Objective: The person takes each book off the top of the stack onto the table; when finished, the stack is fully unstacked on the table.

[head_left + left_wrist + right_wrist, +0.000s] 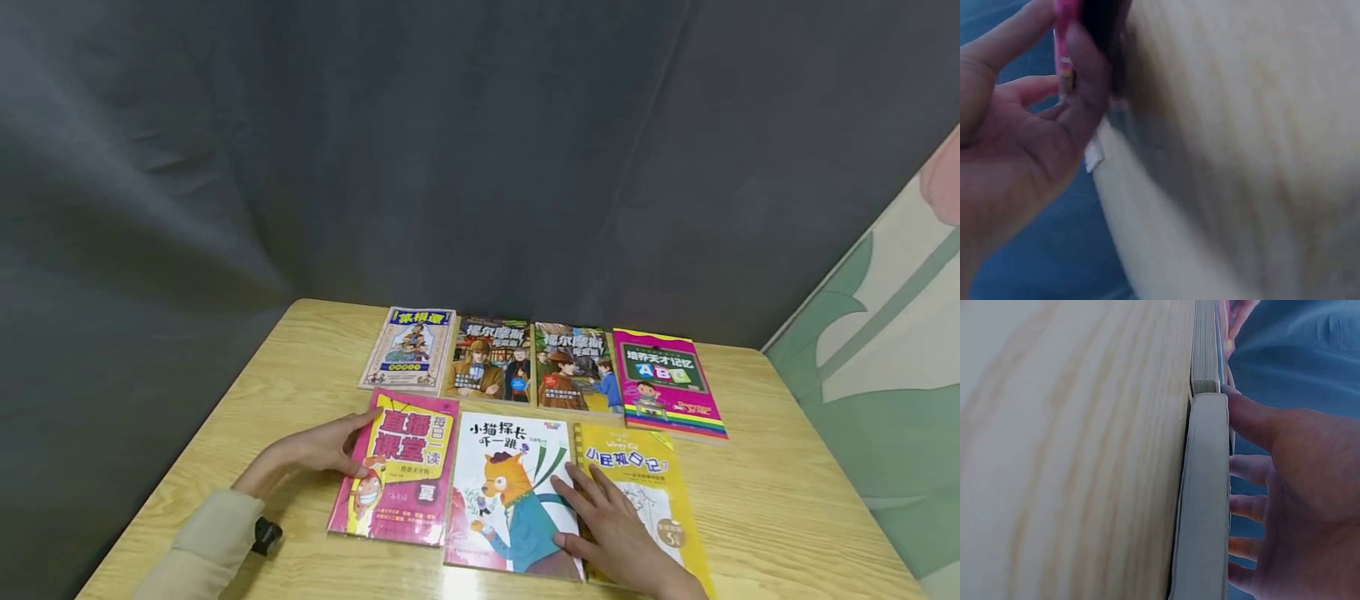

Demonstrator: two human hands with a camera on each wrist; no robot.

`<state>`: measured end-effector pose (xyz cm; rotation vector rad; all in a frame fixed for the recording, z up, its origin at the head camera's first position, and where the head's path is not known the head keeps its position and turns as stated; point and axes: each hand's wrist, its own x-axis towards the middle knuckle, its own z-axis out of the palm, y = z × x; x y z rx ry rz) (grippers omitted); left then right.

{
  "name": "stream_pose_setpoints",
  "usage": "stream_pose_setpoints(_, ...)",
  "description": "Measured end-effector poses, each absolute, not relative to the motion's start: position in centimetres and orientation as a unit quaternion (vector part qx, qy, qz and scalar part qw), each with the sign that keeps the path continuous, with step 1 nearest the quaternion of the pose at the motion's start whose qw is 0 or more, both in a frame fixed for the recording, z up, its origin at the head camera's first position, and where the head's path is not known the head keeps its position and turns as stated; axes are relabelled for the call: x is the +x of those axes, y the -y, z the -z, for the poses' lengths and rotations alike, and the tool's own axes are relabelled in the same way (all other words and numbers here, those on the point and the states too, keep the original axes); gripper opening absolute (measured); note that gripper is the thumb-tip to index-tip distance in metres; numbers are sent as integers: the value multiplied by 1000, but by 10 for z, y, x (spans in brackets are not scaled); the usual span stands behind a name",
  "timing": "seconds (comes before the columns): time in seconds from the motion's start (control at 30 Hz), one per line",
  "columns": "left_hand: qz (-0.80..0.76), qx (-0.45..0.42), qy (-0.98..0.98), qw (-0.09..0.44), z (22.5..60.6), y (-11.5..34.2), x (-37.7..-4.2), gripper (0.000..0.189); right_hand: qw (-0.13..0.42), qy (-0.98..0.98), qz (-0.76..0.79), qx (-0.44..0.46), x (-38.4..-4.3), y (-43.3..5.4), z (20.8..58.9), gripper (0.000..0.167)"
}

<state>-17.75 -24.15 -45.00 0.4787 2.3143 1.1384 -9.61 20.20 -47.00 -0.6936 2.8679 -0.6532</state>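
At the near left lies a pink and yellow book (408,500). My left hand (326,446) grips its left edge, thumb on the cover, a finger curled at the edge. In the left wrist view the left hand (1029,131) holds this pink edge, with dark shadow beside it. My right hand (618,533) rests with spread fingers over the seam between the white cat-picture book (498,500) and the yellow book (678,492). From the side, the right hand (1310,494) lies along the covers, above a thick pale page block (1204,494).
A back row holds a pale book with blue lettering (408,346), two dark illustrated books (491,358) and a magenta ABC book (663,383). They lie on a wooden table (780,483). Behind it hangs a dark curtain (450,158); a patterned fabric (892,333) is at the right.
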Motion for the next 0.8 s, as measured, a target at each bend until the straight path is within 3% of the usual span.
stream_pose_setpoints(0.27,-316,184,-898,243,442,243,-174,98,76,-944,224,-231,-96,-196,471,69)
stream_pose_setpoints(0.8,-280,160,-918,232,424,229,-159,96,83,-943,222,-235,-95,-193,467,70)
